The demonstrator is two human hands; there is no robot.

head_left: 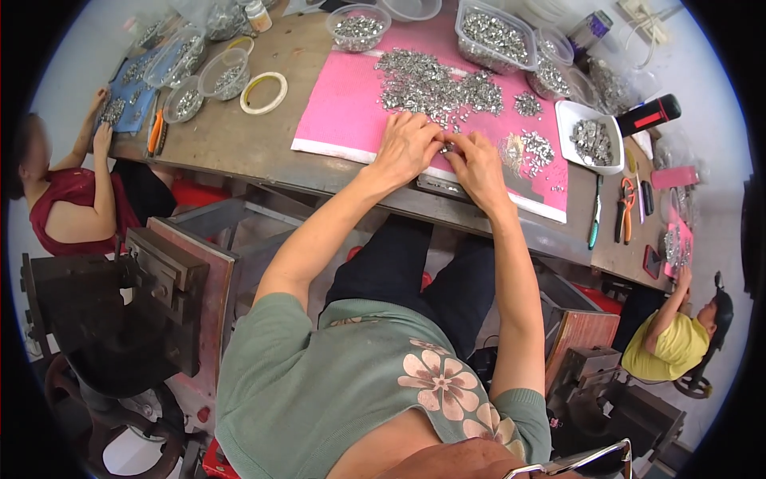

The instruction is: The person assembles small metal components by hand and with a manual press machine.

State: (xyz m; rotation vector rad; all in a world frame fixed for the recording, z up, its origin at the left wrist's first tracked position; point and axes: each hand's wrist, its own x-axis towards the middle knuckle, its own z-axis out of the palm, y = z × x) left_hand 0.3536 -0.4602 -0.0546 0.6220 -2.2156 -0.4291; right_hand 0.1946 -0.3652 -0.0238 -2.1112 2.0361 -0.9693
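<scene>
My left hand [409,148] and my right hand [479,169] meet at the front edge of a pink mat [339,108]. The fingertips of both are pinched round a small silver metal piece [446,148], mostly hidden by the fingers. Just below them lies a narrow grey metal block [441,185] at the table edge. Beyond my hands spreads a large heap of small shiny metal pieces [435,82]. To the right on the mat lie a little pile [527,104] and a looser group of such pieces [538,152].
Tubs of metal pieces [358,29] line the back, with a white tray [566,132] at right. Pliers [626,209] and a teal-handled tool [595,214] lie right; a tape roll [264,93] lies left. Co-workers sit at both sides. Presses [148,299] stand behind the table.
</scene>
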